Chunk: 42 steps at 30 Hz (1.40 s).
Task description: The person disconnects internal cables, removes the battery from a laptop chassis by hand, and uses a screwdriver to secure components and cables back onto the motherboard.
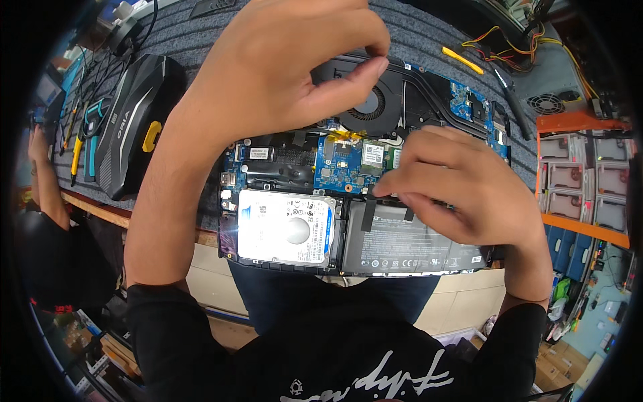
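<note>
An opened laptop base lies in front of me, its inside facing up. My left hand (301,63) is over its cooling fan (370,107), thumb and index finger brought together; whatever they pinch is hidden. My right hand (469,184) is closed above the battery (418,244), with a fingertip at the upper end of a black tape strip (368,213). Whether it grips the tape I cannot tell. Between the hands is the blue circuit board (335,167) with a small wireless card (372,155). A silver hard drive (288,226) fills the lower left bay.
A black box (137,127) stands left on the grey ribbed mat (181,40). A yellow pry tool (462,60) and a screwdriver (514,107) lie at the far right. Orange-edged trays (583,177) stand right. Another person's arm (45,174) shows far left.
</note>
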{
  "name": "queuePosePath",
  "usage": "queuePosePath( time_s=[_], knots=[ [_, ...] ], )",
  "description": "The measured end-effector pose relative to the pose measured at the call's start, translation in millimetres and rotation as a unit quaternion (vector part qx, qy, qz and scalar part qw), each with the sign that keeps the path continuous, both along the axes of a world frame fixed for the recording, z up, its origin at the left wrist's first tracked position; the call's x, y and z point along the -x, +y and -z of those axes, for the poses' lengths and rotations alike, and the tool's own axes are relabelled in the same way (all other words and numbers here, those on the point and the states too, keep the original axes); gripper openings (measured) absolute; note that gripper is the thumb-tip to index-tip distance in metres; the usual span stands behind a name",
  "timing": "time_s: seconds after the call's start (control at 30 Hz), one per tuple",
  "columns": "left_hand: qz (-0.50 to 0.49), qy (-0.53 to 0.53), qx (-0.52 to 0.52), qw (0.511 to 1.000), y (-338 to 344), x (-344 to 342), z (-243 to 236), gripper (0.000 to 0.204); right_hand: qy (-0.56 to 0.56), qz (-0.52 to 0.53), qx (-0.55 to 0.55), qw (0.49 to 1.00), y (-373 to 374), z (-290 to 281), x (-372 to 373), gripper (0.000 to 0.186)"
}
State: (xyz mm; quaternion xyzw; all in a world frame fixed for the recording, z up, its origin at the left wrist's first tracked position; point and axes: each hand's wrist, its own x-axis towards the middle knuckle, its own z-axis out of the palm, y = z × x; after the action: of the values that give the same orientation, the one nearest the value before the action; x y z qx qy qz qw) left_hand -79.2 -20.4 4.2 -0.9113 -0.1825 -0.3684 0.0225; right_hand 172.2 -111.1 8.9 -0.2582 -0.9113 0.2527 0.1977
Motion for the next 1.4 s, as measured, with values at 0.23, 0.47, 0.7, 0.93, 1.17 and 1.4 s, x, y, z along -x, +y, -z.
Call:
queuePosePath(
  time_s=[0.23,0.47,0.7,0.93,1.17,1.4],
  knots=[
    [0.035,-0.052,-0.045,0.997,1,-2,8,0.012,-0.188,-0.057,0.088,0.977,18,-20,24,0.02],
    [0.071,-0.114,-0.072,0.988,3,-4,10,0.014,-0.237,-0.08,0.087,0.964,22,-26,41,0.018],
    [0.074,-0.112,-0.081,0.988,3,-2,11,0.014,-0.304,-0.077,0.078,0.946,19,-30,44,0.014],
    [0.051,-0.084,-0.094,0.991,1,-2,9,0.012,-0.216,-0.061,-0.038,0.974,5,-28,21,0.022],
    [0.037,-0.057,-0.101,0.993,0,-2,9,0.011,-0.21,-0.057,-0.05,0.975,2,-25,20,0.022],
    [0.056,-0.064,-0.064,0.994,2,-2,8,0.009,-0.214,-0.065,-0.063,0.973,5,-24,27,0.021]
  ],
)
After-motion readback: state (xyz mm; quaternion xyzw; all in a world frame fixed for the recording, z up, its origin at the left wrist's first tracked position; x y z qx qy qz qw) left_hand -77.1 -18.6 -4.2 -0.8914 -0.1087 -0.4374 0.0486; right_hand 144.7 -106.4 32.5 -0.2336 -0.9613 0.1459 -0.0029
